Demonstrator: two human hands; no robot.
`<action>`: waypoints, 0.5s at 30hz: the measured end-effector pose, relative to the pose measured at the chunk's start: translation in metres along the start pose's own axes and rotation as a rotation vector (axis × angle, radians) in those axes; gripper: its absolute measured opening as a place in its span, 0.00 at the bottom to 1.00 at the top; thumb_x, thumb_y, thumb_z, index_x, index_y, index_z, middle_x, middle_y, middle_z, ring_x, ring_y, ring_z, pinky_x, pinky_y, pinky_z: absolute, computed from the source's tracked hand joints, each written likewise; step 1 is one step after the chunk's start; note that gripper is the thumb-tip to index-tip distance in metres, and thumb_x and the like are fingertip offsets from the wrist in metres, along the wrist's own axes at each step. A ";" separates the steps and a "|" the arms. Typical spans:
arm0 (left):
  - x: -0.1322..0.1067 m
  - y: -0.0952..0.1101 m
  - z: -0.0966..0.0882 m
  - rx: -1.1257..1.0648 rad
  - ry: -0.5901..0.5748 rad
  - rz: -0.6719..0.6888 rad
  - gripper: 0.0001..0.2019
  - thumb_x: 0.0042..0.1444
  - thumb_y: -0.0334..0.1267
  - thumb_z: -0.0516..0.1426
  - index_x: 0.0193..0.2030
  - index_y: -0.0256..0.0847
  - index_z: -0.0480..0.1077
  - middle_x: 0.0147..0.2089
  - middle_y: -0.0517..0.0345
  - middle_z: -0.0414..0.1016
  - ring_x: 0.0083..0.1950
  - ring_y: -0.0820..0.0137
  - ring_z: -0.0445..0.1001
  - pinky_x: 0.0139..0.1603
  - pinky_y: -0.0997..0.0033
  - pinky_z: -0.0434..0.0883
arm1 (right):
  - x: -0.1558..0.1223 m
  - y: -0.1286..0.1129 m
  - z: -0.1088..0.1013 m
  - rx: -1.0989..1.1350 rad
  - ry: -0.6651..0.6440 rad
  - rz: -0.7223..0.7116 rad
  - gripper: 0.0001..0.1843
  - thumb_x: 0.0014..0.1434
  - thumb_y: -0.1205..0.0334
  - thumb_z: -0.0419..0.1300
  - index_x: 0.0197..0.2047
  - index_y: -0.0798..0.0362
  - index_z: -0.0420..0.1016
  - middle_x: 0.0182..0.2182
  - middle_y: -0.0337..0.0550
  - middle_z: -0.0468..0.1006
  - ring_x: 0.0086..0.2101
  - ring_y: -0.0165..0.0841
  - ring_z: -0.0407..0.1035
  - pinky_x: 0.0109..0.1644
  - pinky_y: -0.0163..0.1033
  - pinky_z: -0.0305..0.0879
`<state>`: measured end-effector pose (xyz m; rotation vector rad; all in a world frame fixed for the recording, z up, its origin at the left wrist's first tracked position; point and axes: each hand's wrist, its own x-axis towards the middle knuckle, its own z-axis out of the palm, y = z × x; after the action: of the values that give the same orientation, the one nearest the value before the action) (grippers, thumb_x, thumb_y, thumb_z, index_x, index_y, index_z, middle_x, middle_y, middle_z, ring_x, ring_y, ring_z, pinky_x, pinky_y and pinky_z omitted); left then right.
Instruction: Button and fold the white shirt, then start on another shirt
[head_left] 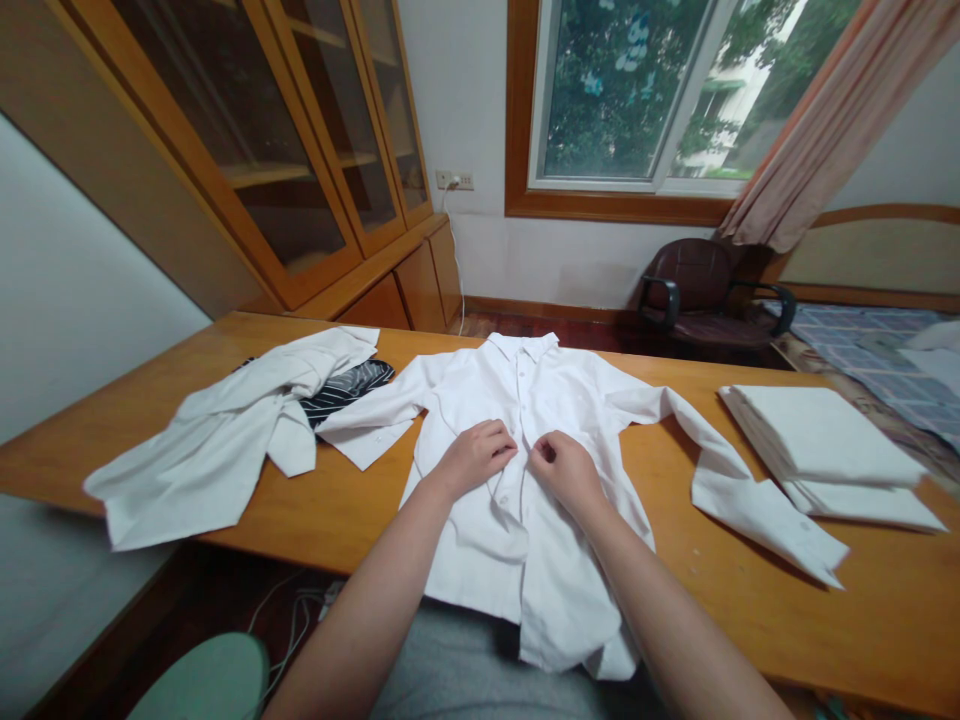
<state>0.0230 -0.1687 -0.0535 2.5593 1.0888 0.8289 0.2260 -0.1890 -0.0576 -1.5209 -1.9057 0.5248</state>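
Observation:
A white button-up shirt (465, 400) lies face up on the wooden table, its collar away from me and its sleeves spread to both sides. The lower hem hangs past the near table edge. My left hand (480, 455) pinches the left side of the front opening at mid-chest. Opposite it, my right hand (562, 465) pinches the other front edge, its fingers curled. A small gap separates the two hands. Buttons run down the front above and below them; whether a button is between my fingers is hidden.
On the left of the table (300, 520) lies a loose heap of white clothing (217, 440) over a black striped cloth (349, 390). Folded white clothes (825, 440) are stacked at the right. Beyond stand an office chair (694, 290) and a glass-door cabinet (330, 130). A green stool (206, 680) is below left.

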 end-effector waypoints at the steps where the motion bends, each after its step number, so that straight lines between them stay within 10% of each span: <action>1: 0.000 0.001 0.000 0.012 0.002 0.007 0.07 0.65 0.35 0.56 0.36 0.41 0.75 0.37 0.55 0.72 0.41 0.67 0.73 0.44 0.68 0.71 | 0.000 0.001 0.000 0.039 0.001 0.007 0.05 0.55 0.64 0.58 0.29 0.51 0.74 0.26 0.39 0.76 0.29 0.33 0.67 0.35 0.36 0.60; 15: 0.005 0.013 0.005 0.054 0.058 0.073 0.11 0.69 0.37 0.51 0.43 0.42 0.75 0.49 0.50 0.75 0.50 0.65 0.73 0.53 0.63 0.71 | 0.004 0.008 -0.009 0.508 0.017 0.120 0.11 0.56 0.54 0.59 0.34 0.53 0.77 0.32 0.42 0.80 0.34 0.36 0.72 0.43 0.40 0.66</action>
<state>0.0362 -0.1747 -0.0498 2.6496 1.0532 0.9084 0.2374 -0.1837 -0.0556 -1.2958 -1.5167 0.9628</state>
